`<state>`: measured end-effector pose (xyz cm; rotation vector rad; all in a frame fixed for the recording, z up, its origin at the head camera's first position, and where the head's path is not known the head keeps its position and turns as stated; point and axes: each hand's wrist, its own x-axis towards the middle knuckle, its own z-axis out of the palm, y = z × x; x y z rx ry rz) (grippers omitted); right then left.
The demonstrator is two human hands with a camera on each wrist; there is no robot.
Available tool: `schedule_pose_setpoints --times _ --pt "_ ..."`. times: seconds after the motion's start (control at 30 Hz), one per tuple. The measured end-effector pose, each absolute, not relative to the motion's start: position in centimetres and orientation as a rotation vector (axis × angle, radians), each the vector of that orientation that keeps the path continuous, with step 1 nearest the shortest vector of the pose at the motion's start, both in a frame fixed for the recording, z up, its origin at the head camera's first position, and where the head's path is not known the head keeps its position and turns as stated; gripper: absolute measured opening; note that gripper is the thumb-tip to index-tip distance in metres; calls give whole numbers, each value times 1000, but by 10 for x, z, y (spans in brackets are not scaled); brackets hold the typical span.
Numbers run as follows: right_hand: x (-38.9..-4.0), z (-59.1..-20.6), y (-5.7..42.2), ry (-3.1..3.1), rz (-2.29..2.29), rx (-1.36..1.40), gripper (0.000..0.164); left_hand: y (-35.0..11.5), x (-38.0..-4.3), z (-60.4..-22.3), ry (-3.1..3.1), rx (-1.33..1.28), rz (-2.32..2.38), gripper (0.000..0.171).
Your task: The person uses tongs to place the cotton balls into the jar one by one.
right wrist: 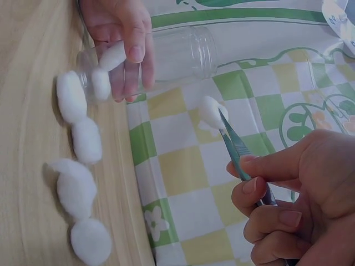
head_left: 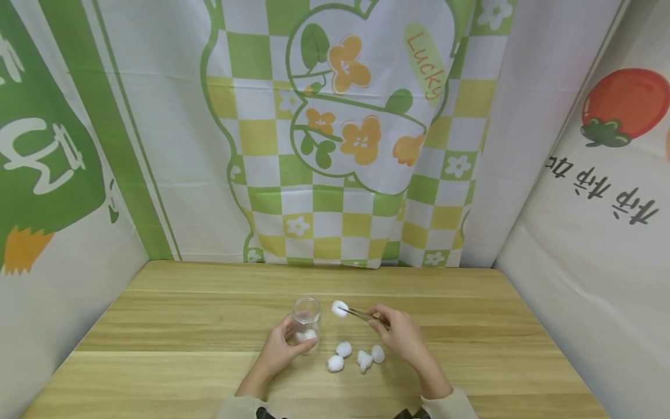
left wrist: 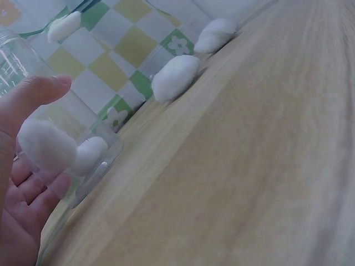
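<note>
My left hand (head_left: 281, 347) grips a clear glass jar (head_left: 306, 308) that stands upright on the table, thumb and fingers around its lower part. Inside it, near the bottom, lie white cotton balls (left wrist: 47, 145). Metal tweezers (right wrist: 239, 149) are pinched in my right hand (head_left: 402, 334). Their tips hold one cotton ball (head_left: 339, 308), raised a little to the right of the jar's open mouth. Between the hands, several loose cotton balls (head_left: 335, 364) lie on the table, two close together and two more by the right hand.
The wooden table (head_left: 183, 326) reaches back to a green and yellow checked curtain (head_left: 324, 233). White printed cloth (head_left: 586, 256) hangs along the right side, and another printed cloth (head_left: 78, 279) hangs on the left.
</note>
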<state>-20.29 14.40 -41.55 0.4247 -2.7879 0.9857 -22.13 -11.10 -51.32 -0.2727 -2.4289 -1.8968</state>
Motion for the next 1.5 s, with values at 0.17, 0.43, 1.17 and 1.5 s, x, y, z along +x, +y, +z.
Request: schedule_pose_setpoints --times 0.17,0.43,1.17,1.5 --pt "-203 -413 141 -2778 1002 428 12 -111 -222 -514 -2427 -266 -1893 61" --pt "-205 -412 138 -2784 1033 428 12 -110 -222 -514 -2430 -257 -1887 59" --pt "-201 -407 119 -2660 1150 495 12 -109 -222 -514 -2424 -233 -1886 60" --pt "-198 -408 112 -2609 1142 497 12 -109 -223 -514 -2426 -220 -1899 59"
